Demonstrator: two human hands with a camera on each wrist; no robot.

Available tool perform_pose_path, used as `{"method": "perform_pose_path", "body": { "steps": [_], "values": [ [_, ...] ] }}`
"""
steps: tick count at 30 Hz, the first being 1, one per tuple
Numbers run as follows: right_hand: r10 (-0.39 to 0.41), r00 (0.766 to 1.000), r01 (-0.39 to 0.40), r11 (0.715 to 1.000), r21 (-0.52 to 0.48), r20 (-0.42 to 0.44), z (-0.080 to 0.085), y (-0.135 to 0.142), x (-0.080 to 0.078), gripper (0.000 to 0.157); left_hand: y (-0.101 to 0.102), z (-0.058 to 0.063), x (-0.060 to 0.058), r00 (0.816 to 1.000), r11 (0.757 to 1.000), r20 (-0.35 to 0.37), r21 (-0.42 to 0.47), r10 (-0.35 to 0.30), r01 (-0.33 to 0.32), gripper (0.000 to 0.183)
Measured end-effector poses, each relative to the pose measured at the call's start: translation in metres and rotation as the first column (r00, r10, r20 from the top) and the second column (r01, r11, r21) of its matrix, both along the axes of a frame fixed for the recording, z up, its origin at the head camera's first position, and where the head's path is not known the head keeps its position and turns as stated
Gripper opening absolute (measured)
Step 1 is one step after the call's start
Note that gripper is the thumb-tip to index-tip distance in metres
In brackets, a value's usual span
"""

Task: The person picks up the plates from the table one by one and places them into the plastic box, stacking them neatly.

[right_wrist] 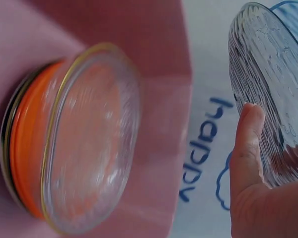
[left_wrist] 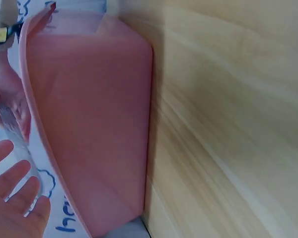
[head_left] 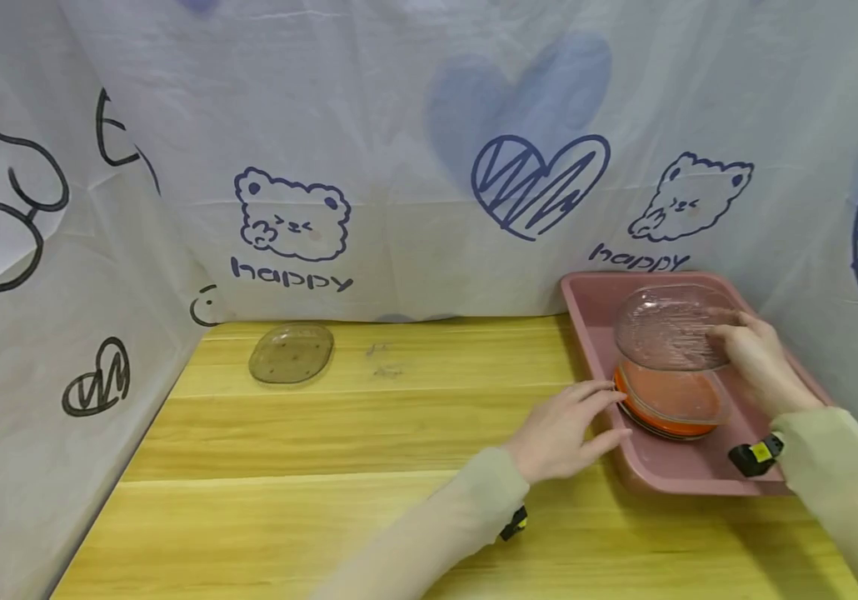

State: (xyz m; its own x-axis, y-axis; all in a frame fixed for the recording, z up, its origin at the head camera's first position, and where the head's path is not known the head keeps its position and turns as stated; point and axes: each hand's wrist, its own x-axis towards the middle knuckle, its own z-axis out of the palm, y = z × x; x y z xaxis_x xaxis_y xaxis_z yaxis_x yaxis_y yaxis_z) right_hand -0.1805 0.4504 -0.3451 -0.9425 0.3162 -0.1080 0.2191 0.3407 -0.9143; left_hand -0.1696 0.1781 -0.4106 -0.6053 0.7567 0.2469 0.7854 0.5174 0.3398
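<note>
My right hand (head_left: 762,367) grips the edge of a clear ridged glass plate (head_left: 665,329), holding it above a pink tub (head_left: 687,475). The thumb lies along this plate in the right wrist view. Beneath it, inside the tub, sits a stack: a clear plate (right_wrist: 89,144) on top, an orange plate (right_wrist: 27,148) under it, and a dark-rimmed edge (right_wrist: 6,144) at the bottom. My left hand (head_left: 567,425) reaches over the tub's left rim with fingers extended and spread, fingertips near the stack's left side. Whether they touch it I cannot tell.
Another clear plate (head_left: 291,354) with small dark spots lies on the wooden table (head_left: 309,442) at the back left. A printed white cloth (head_left: 399,158) hangs behind the table and along both sides. The tub stands at the table's right, close to the cloth.
</note>
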Motion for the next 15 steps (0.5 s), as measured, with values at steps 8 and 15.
{"method": "perform_pose_path", "body": {
  "steps": [8, 15],
  "values": [
    [0.052, 0.998, -0.060, 0.962, 0.266, 0.037, -0.009, 0.017, -0.004, 0.061, 0.011, -0.007, 0.006, 0.999, 0.997, -0.030, -0.081, -0.019, 0.016, 0.064],
    [0.101, 0.990, -0.129, 0.924, 0.359, 0.095, -0.017, 0.030, -0.003, 0.065, 0.014, -0.013, 0.008, 0.999, 0.993, 0.019, -0.111, -0.044, 0.045, 0.067]
  ]
}}
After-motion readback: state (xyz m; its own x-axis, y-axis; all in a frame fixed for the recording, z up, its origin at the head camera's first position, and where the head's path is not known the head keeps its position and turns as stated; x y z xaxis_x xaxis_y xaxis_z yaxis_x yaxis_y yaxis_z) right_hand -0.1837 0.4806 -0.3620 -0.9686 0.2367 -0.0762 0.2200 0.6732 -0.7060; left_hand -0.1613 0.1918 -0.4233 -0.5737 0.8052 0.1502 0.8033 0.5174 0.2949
